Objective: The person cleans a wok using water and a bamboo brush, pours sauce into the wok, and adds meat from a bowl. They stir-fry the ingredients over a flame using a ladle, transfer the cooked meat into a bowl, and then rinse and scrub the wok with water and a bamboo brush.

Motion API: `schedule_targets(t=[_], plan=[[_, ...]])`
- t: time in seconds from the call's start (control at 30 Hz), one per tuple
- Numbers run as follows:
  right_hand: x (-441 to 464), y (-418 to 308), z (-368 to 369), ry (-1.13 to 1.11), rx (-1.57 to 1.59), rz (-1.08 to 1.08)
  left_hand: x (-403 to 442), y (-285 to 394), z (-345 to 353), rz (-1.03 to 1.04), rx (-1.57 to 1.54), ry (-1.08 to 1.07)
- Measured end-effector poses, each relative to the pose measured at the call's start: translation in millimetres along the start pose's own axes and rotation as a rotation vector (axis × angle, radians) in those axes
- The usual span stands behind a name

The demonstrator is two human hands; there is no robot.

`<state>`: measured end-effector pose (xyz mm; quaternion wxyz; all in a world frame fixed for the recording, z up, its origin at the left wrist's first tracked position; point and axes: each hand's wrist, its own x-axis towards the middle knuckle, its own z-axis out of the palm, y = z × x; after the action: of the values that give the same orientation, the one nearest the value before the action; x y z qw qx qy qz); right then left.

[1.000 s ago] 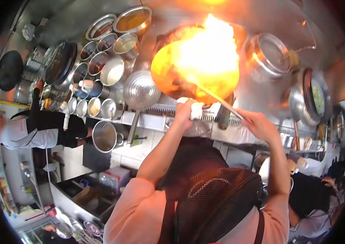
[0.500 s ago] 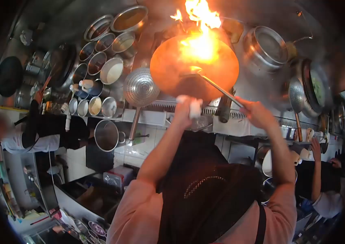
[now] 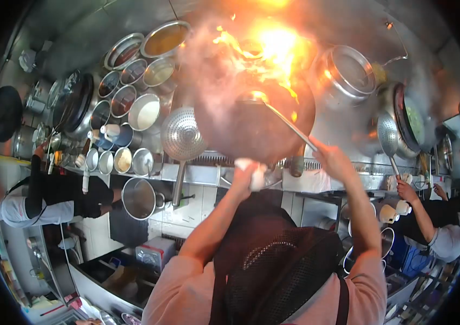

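Note:
In the head view, flames and smoke rise from a large wok (image 3: 213, 132), whose contents I cannot make out. My left hand (image 3: 243, 181) is closed around a white cloth (image 3: 257, 179) at the wok's near edge. The cloth hides whether a handle lies beneath it. My right hand (image 3: 332, 161) grips the long metal handle of a ladle (image 3: 289, 122), and its far end reaches into the wok beside the fire. A perforated strainer (image 3: 184, 132) rests left of the wok, with its handle toward me.
Several metal pots of sauces and seasonings (image 3: 144, 112) stand at the left. An empty-looking pot (image 3: 139, 197) sits at the counter's edge. Right of the wok is a steel pot (image 3: 352, 73). One co-worker (image 3: 72, 197) stands left; another person's hand (image 3: 407, 190) holds a second strainer (image 3: 388, 135) at right.
Flames have spread sideways and more smoke drifts over the wok, which looks darker. My left hand sits slightly lower in view. The co-worker at right has taken hold of the strainer's handle.

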<state>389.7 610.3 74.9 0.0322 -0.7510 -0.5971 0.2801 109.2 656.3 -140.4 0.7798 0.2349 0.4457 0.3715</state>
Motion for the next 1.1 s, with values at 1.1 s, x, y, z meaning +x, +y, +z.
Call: schedule_targets(t=[1.1], plan=[[-26.8,-118.8,66.8,-0.321,1.831,0.424,-19.3,94.6,-5.0,-0.153,-0.174,-0.122]])
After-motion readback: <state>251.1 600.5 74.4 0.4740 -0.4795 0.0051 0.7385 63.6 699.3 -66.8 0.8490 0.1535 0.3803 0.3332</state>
